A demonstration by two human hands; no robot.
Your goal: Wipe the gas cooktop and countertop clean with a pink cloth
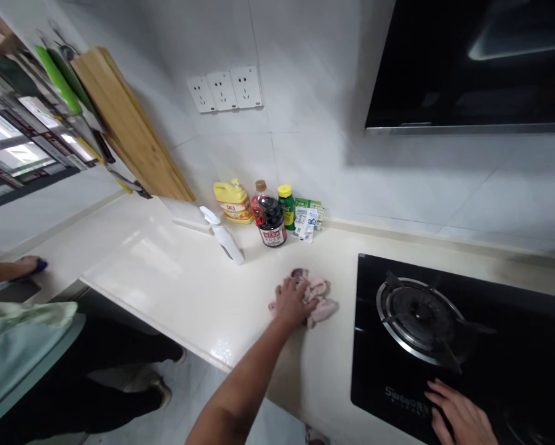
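My left hand [292,304] presses down on a crumpled pink cloth [322,309] on the white countertop, with its fingers spread over the bunched fabric. Part of the cloth is hidden under the palm. At the lower right, my right hand [460,415] is at the front of the black gas stove [513,358], fingers stretched out and holding nothing. Whether its fingertips touch the glass I cannot tell. Nearest beyond the cloth stand a dark soy sauce bottle [269,216] and a white spray bottle [224,238].
Against the wall are a yellow pump jug [233,203], a green yellow-capped container [286,207] and small packets [306,221]. A wooden cutting board [129,123] and knives hang at left. Another person's hand [25,267] holds something purple at far left. A range hood [467,68] overhangs the stove.
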